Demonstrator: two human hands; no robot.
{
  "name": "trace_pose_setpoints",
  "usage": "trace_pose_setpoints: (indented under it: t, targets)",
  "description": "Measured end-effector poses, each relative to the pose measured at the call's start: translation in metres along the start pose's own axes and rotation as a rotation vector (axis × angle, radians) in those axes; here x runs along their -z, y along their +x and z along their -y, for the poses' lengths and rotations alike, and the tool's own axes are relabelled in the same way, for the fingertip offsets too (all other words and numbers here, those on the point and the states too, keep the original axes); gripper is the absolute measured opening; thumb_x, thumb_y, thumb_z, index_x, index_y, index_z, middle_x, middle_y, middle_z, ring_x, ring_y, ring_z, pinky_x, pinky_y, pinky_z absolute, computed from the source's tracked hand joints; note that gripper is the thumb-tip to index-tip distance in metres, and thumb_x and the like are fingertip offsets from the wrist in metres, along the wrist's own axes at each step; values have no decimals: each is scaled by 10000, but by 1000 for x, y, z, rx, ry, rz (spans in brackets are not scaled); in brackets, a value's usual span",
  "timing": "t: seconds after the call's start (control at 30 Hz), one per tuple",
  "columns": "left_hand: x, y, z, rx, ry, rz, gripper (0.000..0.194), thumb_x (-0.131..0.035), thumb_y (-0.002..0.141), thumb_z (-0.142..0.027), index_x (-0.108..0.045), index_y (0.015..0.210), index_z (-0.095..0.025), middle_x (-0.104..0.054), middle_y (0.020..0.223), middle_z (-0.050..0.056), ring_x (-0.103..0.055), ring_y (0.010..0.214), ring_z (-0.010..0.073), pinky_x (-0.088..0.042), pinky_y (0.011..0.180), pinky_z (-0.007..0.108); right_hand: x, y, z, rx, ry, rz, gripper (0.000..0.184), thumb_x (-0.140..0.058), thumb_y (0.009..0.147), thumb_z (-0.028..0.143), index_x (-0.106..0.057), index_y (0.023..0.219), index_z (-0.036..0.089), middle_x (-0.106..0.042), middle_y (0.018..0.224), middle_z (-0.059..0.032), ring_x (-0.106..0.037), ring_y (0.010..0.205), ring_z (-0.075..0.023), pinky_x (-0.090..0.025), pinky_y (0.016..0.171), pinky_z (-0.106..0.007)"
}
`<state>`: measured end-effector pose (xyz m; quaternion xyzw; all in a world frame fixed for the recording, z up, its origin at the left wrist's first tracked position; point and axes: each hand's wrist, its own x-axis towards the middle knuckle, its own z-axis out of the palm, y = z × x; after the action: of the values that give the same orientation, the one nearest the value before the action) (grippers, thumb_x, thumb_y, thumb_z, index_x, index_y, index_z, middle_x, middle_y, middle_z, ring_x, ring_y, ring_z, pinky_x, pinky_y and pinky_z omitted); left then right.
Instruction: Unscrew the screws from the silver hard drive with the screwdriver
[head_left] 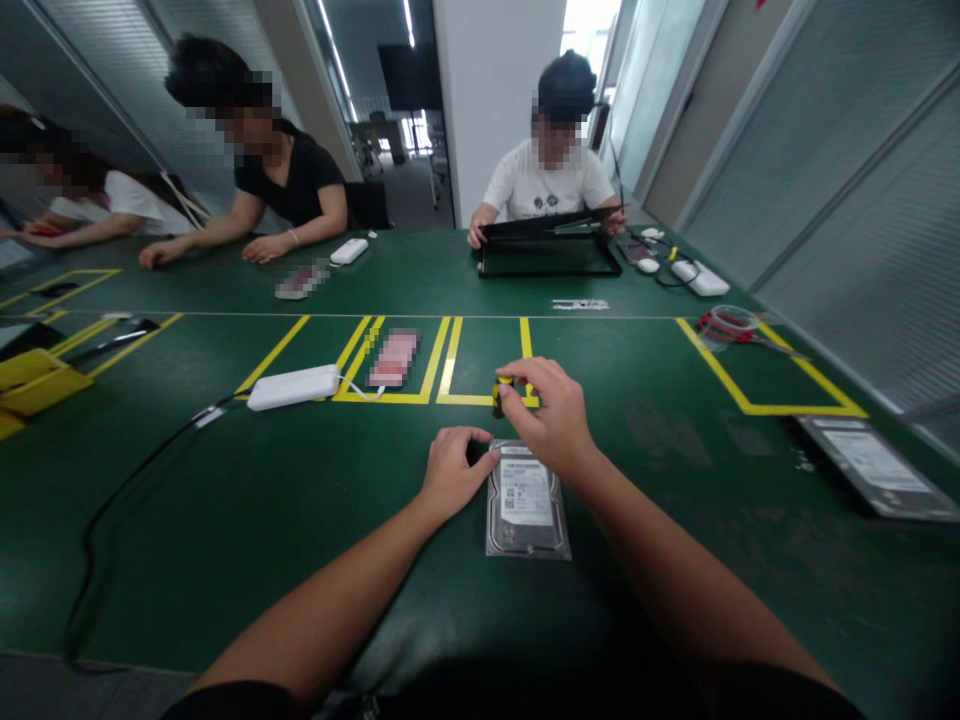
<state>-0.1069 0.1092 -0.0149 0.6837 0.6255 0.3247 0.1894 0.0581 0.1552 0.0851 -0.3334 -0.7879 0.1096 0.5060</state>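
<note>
A silver hard disk drive (527,505) with a white label lies flat on the green table in front of me. At its upper left corner, my left hand (454,472) grips the edge, thumb on the near side and forefinger reaching round the far side. My right hand (555,412) is closed around the yellow and black handle of a screwdriver (498,398), held upright over that same corner. The thin shaft points down between my hands. Whether its tip sits in a screw is too small to tell.
Another drive (874,465) lies at the right. A white power bank (294,388) with a black cable and a blurred phone (394,358) lie left. Yellow tape marks the table (360,560). Across it, one person holds a black frame (551,255); other people sit left. Yellow bins (45,385) stand far left.
</note>
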Motion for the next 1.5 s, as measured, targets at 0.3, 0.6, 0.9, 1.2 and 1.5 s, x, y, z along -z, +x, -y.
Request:
trace_pose_setpoints:
  t: [0.3, 0.6, 0.9, 1.2, 1.5]
  targets:
    - [-1, -1, 2, -17, -9, -11, 180, -688, 820, -315, -667, 977, -230, -707, 1035, 13, -581, 1023, 232, -445, 931, 387, -2, -2, 1, -10, 25, -15, 128, -680, 849, 291, -654, 946, 212, -643, 909, -35, -591, 858, -167, -475, 747, -326]
    - [0, 0, 2, 0, -3, 4, 197, -687, 817, -314, -669, 992, -228, -709, 1051, 18, -579, 1037, 235, -441, 942, 393, -4, -3, -2, -18, -15, -48, 116, -627, 858, 247, -635, 968, 211, -675, 889, -19, -591, 804, -162, -447, 693, -314]
    - [-1, -1, 2, 5, -8, -7, 202, -691, 816, -322, -671, 991, -223, -708, 1046, 18, -579, 1037, 235, -444, 940, 390, -5, -2, -2, 17, 29, -27, 124, -653, 860, 279, -644, 955, 199, -654, 927, -37, -590, 869, -168, -456, 726, -314]
    - [0, 1, 3, 21, -26, 13, 212, -700, 806, -320, -680, 995, -225, -715, 1053, 14, -582, 1041, 238, -447, 946, 399, -7, -5, -4, 27, 23, -65, 135, -615, 857, 188, -640, 989, 185, -673, 907, -29, -588, 832, -160, -453, 721, -315]
    - [1, 0, 2, 14, -17, 4, 211, -696, 812, -324, -683, 997, -223, -714, 1045, 16, -587, 1036, 239, -452, 948, 401, -4, -2, -3, 32, 34, -46, 103, -657, 860, 273, -639, 925, 196, -640, 888, -30, -582, 856, -165, -453, 726, -314]
